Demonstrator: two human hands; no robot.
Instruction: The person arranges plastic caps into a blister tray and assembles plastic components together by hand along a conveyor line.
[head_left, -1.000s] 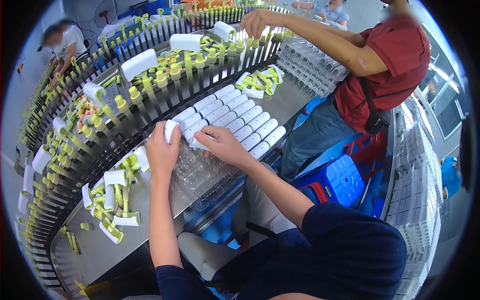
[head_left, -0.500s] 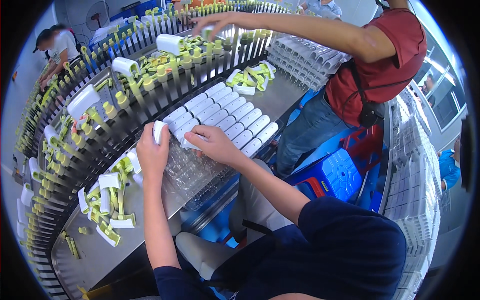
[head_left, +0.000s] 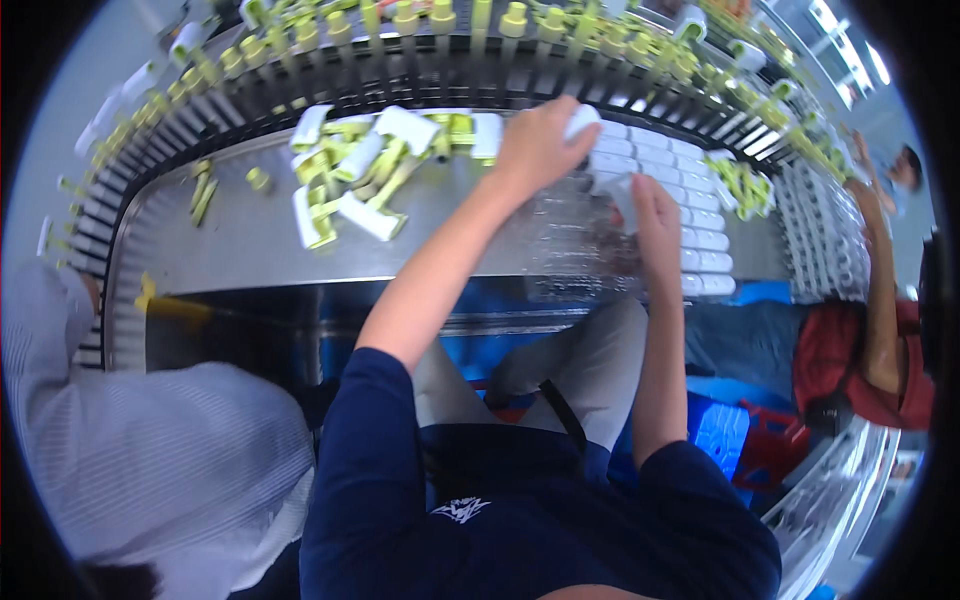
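Note:
My left hand [head_left: 540, 148] is closed around a white rounded plastic piece [head_left: 582, 121], over the far edge of a clear plastic tray [head_left: 575, 245]. Nearer to me, my right hand [head_left: 657, 218] pinches another white plastic piece [head_left: 622, 198], slightly smeared by motion and partly covered by the fingers. White rounded pieces [head_left: 705, 220] lie in tight rows just right of the tray and beyond my right hand. Left of my left hand is a loose heap of white handle-like parts [head_left: 368, 165] with yellow-green plugs and stems.
A curved conveyor with dark slats [head_left: 440, 90] carries upright yellow-green plugs along the metal table [head_left: 250, 235]. Stacked white trays [head_left: 825, 225] stand at the right, beside a person in a red shirt [head_left: 858, 345]. Another person in grey [head_left: 190, 450] sits close on my left.
My view has swung left, bringing the person in grey into it. Both hands keep hold of their white pieces. The co-worker's arm no longer reaches over the conveyor in front of me.

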